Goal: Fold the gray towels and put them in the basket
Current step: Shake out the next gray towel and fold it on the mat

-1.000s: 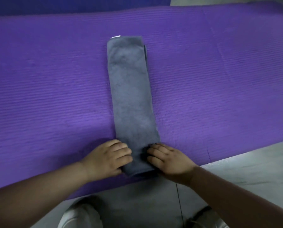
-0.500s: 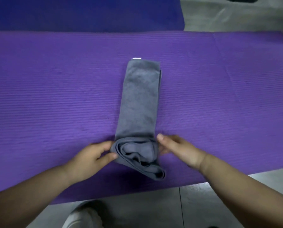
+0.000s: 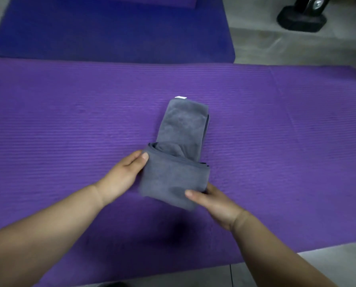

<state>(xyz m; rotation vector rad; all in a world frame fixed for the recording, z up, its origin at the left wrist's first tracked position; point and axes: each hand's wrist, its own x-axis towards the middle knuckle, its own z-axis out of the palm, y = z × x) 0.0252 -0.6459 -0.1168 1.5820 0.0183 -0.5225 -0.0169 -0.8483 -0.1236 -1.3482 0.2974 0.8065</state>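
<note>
On the purple mat (image 3: 276,141), both hands grip the folded gray towel (image 3: 179,175).

Pale gray floor (image 3: 287,50). 2 mats on it: ribbed purple mat (image 3: 69,131) nearest, dark blue mat (image 3: 111,32) just beyond. On the purple mat, 1 gray towel (image 3: 183,125), part-folded, far end flat. Black base (image 3: 301,19) on floor, far right corner.

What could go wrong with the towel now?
The towel has its near half folded over, held only at its sides by the left hand and right hand, so the layers might slip and the fold could fall open. Its right edge shows uneven layers, so the fold may land crooked on the mat.
</note>
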